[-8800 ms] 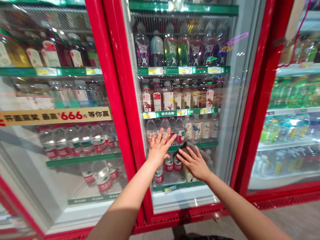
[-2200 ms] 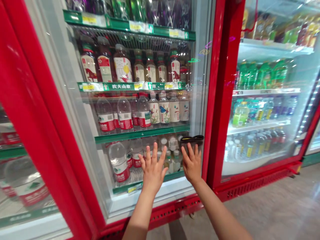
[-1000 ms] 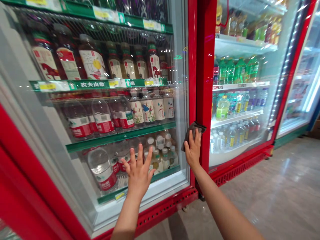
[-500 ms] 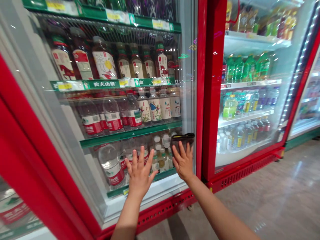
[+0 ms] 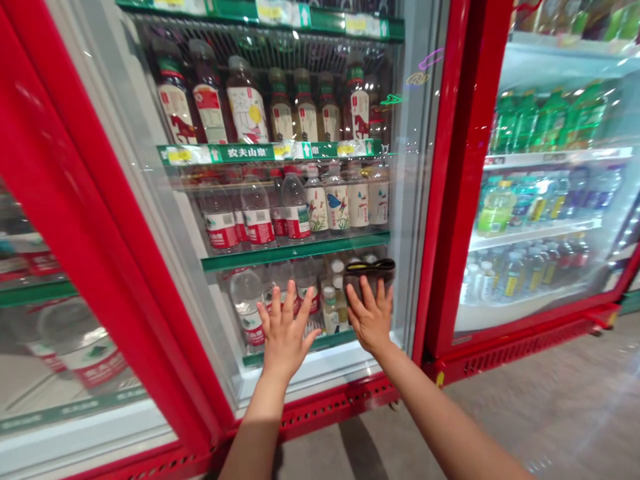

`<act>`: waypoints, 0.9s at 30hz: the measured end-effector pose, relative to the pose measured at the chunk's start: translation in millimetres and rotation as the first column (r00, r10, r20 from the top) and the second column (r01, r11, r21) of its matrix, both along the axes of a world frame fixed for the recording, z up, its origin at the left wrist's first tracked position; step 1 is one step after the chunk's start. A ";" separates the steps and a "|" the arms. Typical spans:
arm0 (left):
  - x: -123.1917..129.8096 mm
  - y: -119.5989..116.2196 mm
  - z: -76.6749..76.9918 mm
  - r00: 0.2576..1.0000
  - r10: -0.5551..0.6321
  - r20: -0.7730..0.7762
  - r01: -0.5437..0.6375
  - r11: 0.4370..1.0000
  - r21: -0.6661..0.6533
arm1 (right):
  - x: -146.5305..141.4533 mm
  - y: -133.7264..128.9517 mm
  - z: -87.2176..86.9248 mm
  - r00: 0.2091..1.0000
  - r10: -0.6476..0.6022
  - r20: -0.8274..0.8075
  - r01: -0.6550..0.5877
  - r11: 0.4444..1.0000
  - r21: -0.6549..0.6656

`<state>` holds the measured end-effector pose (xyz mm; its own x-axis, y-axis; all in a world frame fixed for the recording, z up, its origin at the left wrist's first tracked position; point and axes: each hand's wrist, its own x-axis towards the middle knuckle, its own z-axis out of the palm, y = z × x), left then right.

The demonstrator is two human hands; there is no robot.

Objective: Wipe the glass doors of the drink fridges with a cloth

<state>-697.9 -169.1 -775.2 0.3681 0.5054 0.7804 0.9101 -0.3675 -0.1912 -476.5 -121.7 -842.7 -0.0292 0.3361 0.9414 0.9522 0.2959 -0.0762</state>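
Observation:
My left hand (image 5: 286,330) is held up with its fingers spread, in front of the glass door (image 5: 390,227) of a red-framed drinks fridge. Whether its palm touches the glass cannot be made out. My right hand (image 5: 371,313) lies flat over a folded dark brown cloth (image 5: 369,269), holding it against the lower right of the door. A bit of yellow shows in the cloth's fold. Beyond the glass, red-labelled water bottles (image 5: 249,310) stand on the bottom shelf, partly hidden by my left hand, with small pale bottles (image 5: 330,310) between the hands.
More shelves hold tea bottles (image 5: 247,100) and water bottles (image 5: 257,210). A thick red frame (image 5: 115,220) separates another fridge on the left. To the right stands a lit fridge with green bottles (image 5: 555,120). The grey floor (image 5: 540,413) runs along the fronts.
The camera view has turned left, so the fridges sit farther right in the picture. My right hand and the cloth are slightly farther left on the door; my left hand stays spread.

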 end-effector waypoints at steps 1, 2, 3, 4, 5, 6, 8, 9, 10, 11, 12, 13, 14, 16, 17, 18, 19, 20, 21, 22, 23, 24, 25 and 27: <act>-1.0 0.3 -0.7 1.000 -0.001 0.000 0.001 1.000 0.003 | -1.6 -3.5 -5.8 0.995 0.039 0.090 -0.040 0.999 0.007; -1.9 0.7 -1.5 1.000 -0.003 0.000 0.003 1.000 0.002 | 2.2 -6.8 -14.5 0.982 0.073 0.177 -0.076 0.997 0.013; -2.6 1.2 -2.2 1.000 -0.004 0.003 0.004 1.000 -0.001 | 10.5 -9.4 -24.5 0.965 0.096 0.246 -0.104 0.994 0.020; -3.1 1.6 -2.9 1.000 -0.004 0.006 0.004 1.000 -0.005 | 21.9 -11.1 -34.1 0.951 0.108 0.290 -0.121 0.992 0.027; -3.4 2.0 -3.5 1.000 -0.004 0.009 0.004 1.000 -0.007 | 34.2 -11.6 -41.5 0.946 0.108 0.306 -0.124 0.992 0.036; -3.5 2.2 -4.0 1.000 -0.002 0.012 0.002 1.000 -0.007 | 45.4 -11.0 -45.4 0.950 0.099 0.296 -0.118 0.992 0.046; -3.7 1.8 -4.3 1.000 0.003 0.013 -0.003 1.000 -0.003 | 56.5 -6.8 -40.0 0.977 0.065 0.201 -0.080 0.995 0.065; -3.9 1.4 -4.3 1.000 0.007 0.009 -0.007 1.000 -0.002 | 53.9 -3.9 -31.2 0.991 0.042 0.125 -0.051 0.996 0.075; -4.2 0.8 -4.3 1.000 0.012 0.005 -0.012 1.000 -0.004 | 45.6 -1.3 -19.6 0.999 0.016 0.040 -0.020 0.997 0.081; -4.7 0.1 -4.2 1.000 0.019 0.003 -0.019 1.000 -0.004 | 32.5 0.4 -6.9 0.999 -0.008 -0.039 0.012 0.997 0.081; -5.6 -0.7 -4.3 1.000 0.026 0.001 -0.026 1.000 -0.002 | 16.3 0.9 5.1 0.995 -0.027 -0.099 0.035 0.996 0.076; -6.9 -1.4 -4.4 0.999 0.034 0.000 -0.034 0.999 0.002 | -1.1 -0.1 14.9 0.992 -0.034 -0.123 0.043 0.997 0.067; -8.5 -2.2 -4.7 0.999 0.042 0.001 -0.042 0.999 0.006 | -17.2 -2.2 21.2 0.994 -0.027 -0.108 0.033 0.998 0.056; -12.8 -4.3 -5.0 0.998 0.055 0.003 -0.055 0.998 0.013 | -38.4 -8.5 21.2 0.999 0.030 0.013 -0.031 0.999 0.042; -15.4 -5.7 -4.9 0.998 0.059 0.001 -0.059 0.998 0.010 | -41.2 -11.6 15.5 0.993 0.071 0.099 -0.075 0.996 0.040; -18.1 -7.3 -4.4 0.998 0.063 -0.004 -0.063 0.998 0.002 | -38.4 -14.1 7.3 0.976 0.112 0.186 -0.121 0.992 0.040; -20.8 -9.1 -3.6 0.998 0.066 -0.009 -0.066 0.998 -0.007 | -31.0 -15.9 -1.8 0.954 0.147 0.263 -0.165 0.985 0.046; -23.5 -10.8 -2.5 0.998 0.069 -0.014 -0.069 0.997 -0.018 | -20.3 -16.9 -10.1 0.932 0.171 0.321 -0.199 0.978 0.058; -26.0 -12.5 -1.1 0.997 0.071 -0.019 -0.072 0.997 -0.027 | -8.3 -17.1 -16.0 0.917 0.184 0.355 -0.224 0.972 0.073; -28.3 -14.1 0.3 0.997 0.075 -0.021 -0.076 0.997 -0.034 | 2.7 -16.5 -18.2 0.913 0.188 0.362 -0.234 0.968 0.087; -30.4 -15.4 1.8 0.997 0.080 -0.019 -0.081 0.996 -0.037 | 10.8 -15.6 -16.0 0.924 0.179 0.339 -0.225 0.969 0.101; -32.4 -16.4 3.0 0.996 0.085 -0.014 -0.086 0.996 -0.035 | 14.2 -14.4 -9.4 0.945 0.156 0.289 -0.194 0.975 0.110; -34.3 -17.2 4.1 0.996 0.090 -0.009 -0.090 0.995 -0.031 | 12.0 -13.4 0.9 0.969 0.120 0.215 -0.146 0.983 0.108; -38.2 -18.4 5.1 0.995 0.101 -0.001 -0.101 0.995 -0.023 | -8.4 -13.7 26.5 0.998 0.037 0.058 -0.041 0.997 0.070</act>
<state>-736.1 -187.5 -770.0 0.3141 0.5576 0.7684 0.9428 -0.2781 -0.1837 -485.0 -135.5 -816.2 -0.0945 0.2655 0.9595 0.9420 0.3356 -0.0001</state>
